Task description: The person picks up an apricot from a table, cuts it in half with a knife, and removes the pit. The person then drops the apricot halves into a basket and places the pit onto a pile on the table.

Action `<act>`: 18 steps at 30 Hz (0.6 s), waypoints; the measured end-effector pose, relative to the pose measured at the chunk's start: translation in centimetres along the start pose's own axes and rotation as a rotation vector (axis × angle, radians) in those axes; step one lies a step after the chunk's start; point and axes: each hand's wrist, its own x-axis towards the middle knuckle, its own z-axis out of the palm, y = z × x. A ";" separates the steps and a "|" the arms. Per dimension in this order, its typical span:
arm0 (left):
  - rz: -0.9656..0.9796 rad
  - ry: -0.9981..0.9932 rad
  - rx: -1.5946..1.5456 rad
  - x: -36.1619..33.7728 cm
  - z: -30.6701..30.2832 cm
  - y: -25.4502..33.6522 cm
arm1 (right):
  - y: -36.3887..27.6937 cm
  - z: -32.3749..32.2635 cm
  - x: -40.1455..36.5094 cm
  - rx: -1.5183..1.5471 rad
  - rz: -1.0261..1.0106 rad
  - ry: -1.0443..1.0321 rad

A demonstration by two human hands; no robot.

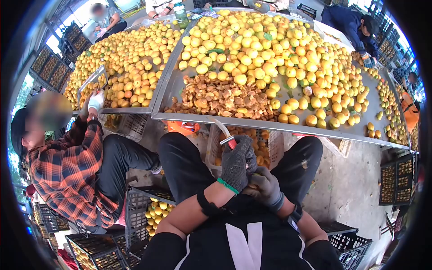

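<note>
My left hand (238, 164), in a dark grey knit glove with a green cuff, is closed round the red handle of a curved knife (221, 128). The pale blade points up and left toward the table edge. Just below and to the right, my right hand (265, 185), in a grey glove, has its fingers curled against the left. What it may hold is hidden. Both hands are above my lap, in front of a pale crate (275, 150) of orange fruit. On the metal table (265, 123) lie brown-orange fruit pieces (225, 96) and a large heap of yellow fruit (252, 49).
A metal divider (167, 67) splits the table. At left sits a person in a plaid shirt (67, 168), one gloved hand at a wire-framed tool (92, 81). Another person in dark blue (344, 22) leans over the far right. Black crates (137, 216) flank my seat.
</note>
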 end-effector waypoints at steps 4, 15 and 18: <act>-0.001 0.040 0.014 1.1 -0.6 0.3 | -1.0 -0.2 -0.1 0.591 0.428 -0.005; 0.035 -0.038 -0.121 -0.7 -6.3 5.7 | 4.1 -3.2 6.1 1.385 1.061 0.173; -0.004 0.090 -0.046 -1.6 -7.8 6.1 | 6.3 -3.4 11.0 1.112 1.073 0.187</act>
